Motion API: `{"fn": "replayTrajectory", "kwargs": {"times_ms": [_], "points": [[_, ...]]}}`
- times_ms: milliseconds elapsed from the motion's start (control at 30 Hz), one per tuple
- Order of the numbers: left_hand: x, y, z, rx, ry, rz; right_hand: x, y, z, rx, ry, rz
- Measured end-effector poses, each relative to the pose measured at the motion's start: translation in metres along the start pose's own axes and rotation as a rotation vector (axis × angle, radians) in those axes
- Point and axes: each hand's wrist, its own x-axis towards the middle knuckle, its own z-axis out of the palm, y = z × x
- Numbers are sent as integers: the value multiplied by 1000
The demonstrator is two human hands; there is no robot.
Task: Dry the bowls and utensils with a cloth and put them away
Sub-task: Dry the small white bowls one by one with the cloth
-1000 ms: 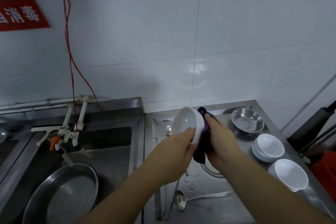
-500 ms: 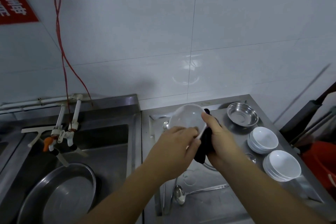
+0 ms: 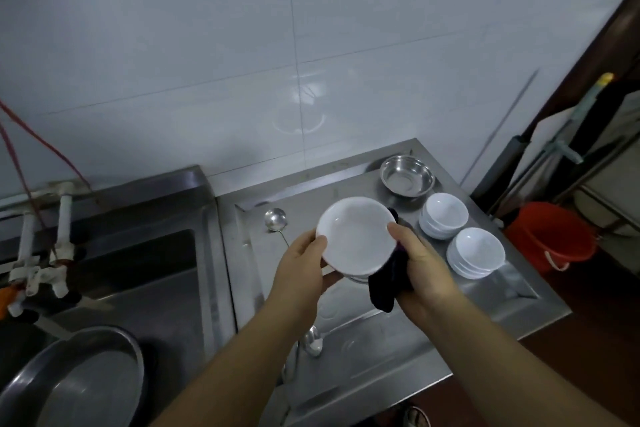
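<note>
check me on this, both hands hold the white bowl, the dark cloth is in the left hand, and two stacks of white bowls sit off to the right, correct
Not quite: the dark cloth is in the right hand, not the left. The head view shows it bunched under that hand against the white bowl, while the left hand grips the opposite rim bare. The two stacks of white bowls do sit to the right.

- The left hand (image 3: 300, 265) gripped a white bowl (image 3: 356, 234) by its rim, opening upward.
- The right hand (image 3: 420, 262) held a dark cloth (image 3: 388, 284) against the bowl's other side.
- Two stacks of white bowls (image 3: 476, 251) sat beside a steel bowl (image 3: 407, 175) on the steel counter (image 3: 398, 350).
</note>
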Motion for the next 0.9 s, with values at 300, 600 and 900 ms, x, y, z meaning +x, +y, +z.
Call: {"fn": "replayTrajectory", "kwargs": {"times_ms": [300, 600, 900], "points": [[-11, -37, 96, 58, -89, -47, 10, -49, -121, 3, 161, -110], [-24, -116, 235, 87, -96, -176, 28, -109, -273, -147, 313, -131], [-3, -176, 297, 1, -53, -344, 52, -121, -359, -120, 363, 48]]}}
